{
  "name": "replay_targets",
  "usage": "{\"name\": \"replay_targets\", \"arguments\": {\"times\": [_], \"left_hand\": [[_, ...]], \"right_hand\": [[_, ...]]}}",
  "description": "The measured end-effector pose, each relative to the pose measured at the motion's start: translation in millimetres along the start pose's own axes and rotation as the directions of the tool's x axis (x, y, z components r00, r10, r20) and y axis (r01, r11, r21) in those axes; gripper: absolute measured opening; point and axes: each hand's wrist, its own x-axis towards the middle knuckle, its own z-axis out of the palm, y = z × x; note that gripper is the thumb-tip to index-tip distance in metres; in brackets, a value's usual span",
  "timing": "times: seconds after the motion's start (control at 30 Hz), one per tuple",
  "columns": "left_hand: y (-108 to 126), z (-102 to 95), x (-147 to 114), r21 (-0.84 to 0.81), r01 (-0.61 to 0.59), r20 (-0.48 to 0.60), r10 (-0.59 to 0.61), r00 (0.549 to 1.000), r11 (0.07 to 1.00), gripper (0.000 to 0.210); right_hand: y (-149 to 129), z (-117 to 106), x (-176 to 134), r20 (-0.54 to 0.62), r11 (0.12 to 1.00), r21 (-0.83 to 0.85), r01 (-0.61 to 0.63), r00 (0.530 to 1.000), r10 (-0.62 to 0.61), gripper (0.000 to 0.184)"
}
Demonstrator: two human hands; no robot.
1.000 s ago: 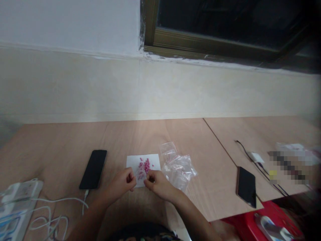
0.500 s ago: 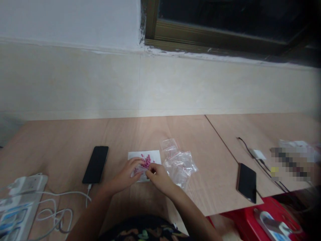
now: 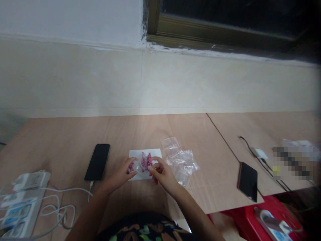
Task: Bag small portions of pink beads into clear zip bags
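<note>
My left hand [image 3: 123, 173] curls its thumb and fingers around a small clear plastic bag [image 3: 136, 165]. Pink beads [image 3: 131, 166] show through the bag near my left fingers, and its mouth gapes toward the right. Close to that mouth is my right hand [image 3: 160, 171], thumb and index finger bent but apart, beside a loose heap of pink beads [image 3: 149, 156]. Whether a bead touches the right thumb tip is too small to tell. A white sheet of paper [image 3: 134, 153] lies under the beads and bag.
Several clear zip bags [image 3: 182, 162] overlap right of the paper. A black phone [image 3: 97, 162] on a white cable lies left, near a power strip [image 3: 35, 190]. Another phone [image 3: 247, 181] and a white adapter [image 3: 260, 154] are at right. A red stool [image 3: 250, 217] stands below the table edge.
My right fingers have parted from their pinch at the bag and shifted slightly right. The bag's mouth now gapes, with pink beads visible in it. The view has shifted a little.
</note>
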Motion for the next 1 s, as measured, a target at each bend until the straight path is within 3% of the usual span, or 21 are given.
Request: {"name": "replay_targets", "arguments": {"times": [0.13,0.23,0.47,0.63,1.0], "left_hand": [[1,-3.2,0,0.001,0.021,-0.004,-0.021,1.0,1.0,0.043],[1,-4.4,-1,0.012,0.032,-0.004,-0.032,0.999,0.999,0.045],[-9,-8.9,-2,0.019,0.049,0.048,-0.05,0.998,0.999,0.046],[-7,-10.6,-1,-0.026,0.038,0.098,-0.035,0.995,0.999,0.047],[-1,-14.1,2,-0.139,0.055,0.073,-0.046,0.996,0.989,0.052]], "right_hand": [[19,12,4,0.012,0.997,-0.049,-0.06,0.998,0.061,0.033],[34,16,13,-0.031,0.994,0.019,-0.108,0.994,0.108,0.033],[60,10,25,-0.003,0.959,0.188,-0.212,0.976,0.216,0.042],[70,9,27,0.032,0.941,0.25,-0.227,0.974,0.226,0.043],[73,7,32,0.079,0.913,0.309,-0.268,0.964,0.256,0.044]]}}
